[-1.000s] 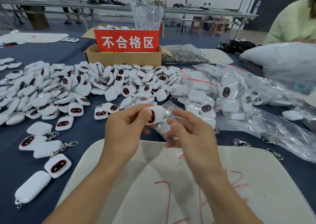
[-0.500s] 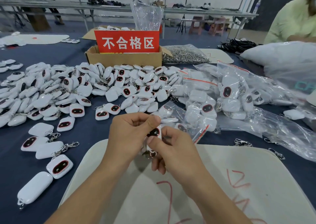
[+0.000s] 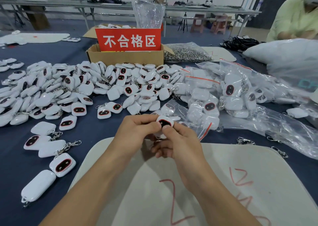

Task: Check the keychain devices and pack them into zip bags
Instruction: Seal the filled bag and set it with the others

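Both hands are on one keychain device, well in front of the cardboard box, over the near edge of the dark blue cloth counter. The left hand pinches its left edge with curled fingers. The right hand grips from below, thumb on the rim of the face. It's a glossy white rounded-square shell with a black oval face ringed in red. Half a second ago it sat lower between the hands; now it's up and the face is square to the camera, clasp out of sight. Left of the box front, a heap of loose devices, smooth and pillow-shaped, metal clasps among them. Right of the box, crinkly clear zip bags with red strips, already filled. Nearest us, a matte off-white pad scrawled in red.
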### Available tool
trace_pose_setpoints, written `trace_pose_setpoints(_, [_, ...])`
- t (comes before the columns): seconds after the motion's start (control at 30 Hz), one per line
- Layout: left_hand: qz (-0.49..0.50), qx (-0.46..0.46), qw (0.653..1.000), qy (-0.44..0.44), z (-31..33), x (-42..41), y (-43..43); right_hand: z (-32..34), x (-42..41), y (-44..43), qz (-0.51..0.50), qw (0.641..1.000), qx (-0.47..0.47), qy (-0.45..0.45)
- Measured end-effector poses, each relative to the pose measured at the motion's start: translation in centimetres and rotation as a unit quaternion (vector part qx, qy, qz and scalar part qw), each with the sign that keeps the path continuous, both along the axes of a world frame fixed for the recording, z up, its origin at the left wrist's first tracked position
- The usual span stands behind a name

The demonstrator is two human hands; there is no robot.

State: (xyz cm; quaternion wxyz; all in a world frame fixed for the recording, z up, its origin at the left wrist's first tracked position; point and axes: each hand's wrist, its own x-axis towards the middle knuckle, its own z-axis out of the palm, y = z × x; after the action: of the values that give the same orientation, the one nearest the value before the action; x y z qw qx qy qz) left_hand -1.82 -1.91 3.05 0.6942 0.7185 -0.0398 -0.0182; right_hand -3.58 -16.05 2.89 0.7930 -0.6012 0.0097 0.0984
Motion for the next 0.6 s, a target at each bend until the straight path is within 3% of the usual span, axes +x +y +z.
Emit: trace_pose_setpoints(0.6, [0.019, -0.007, 1.0, -0.023, 0.65, -0.63, 0.11, 0.55, -0.18, -0.57, 0.024, 0.998, -0.05, -0.011])
